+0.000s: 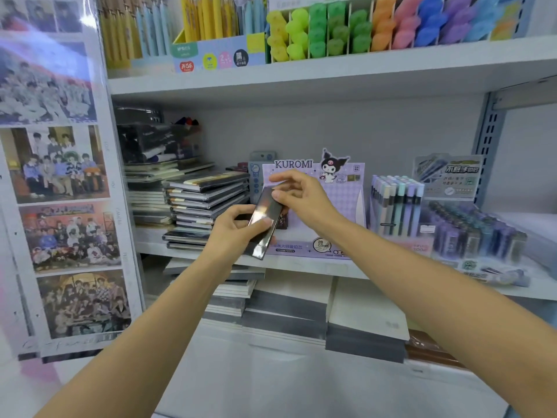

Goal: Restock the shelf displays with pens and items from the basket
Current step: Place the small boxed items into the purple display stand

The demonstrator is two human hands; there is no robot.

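My two bare forearms reach up from the bottom edge toward the middle shelf (pixel 301 262). My left hand (pixel 238 227) grips a dark glossy pack (pixel 261 224) by its lower half, fingers curled round the left edge and thumb across the front. The pack is tilted, its top leaning right and away from me. My right hand (pixel 298 194) is at the pack's upper end. Its thumb lies on the shiny face and the forefinger is stretched out just above the top edge; I cannot tell whether that hand truly pinches the pack or only touches it.

The pack is held in the air just in front of the lilac Kuromi lead-refill display box (pixel 319 182), which stands on the middle shelf. Left of the box is a leaning stack of dark notebooks (pixel 205 200); right of it stands a display of pastel pens (pixel 394 203). Highlighters (pixel 331 31) in many colours fill the shelf above. Group photo posters (pixel 57 164) cover the panel on my left.
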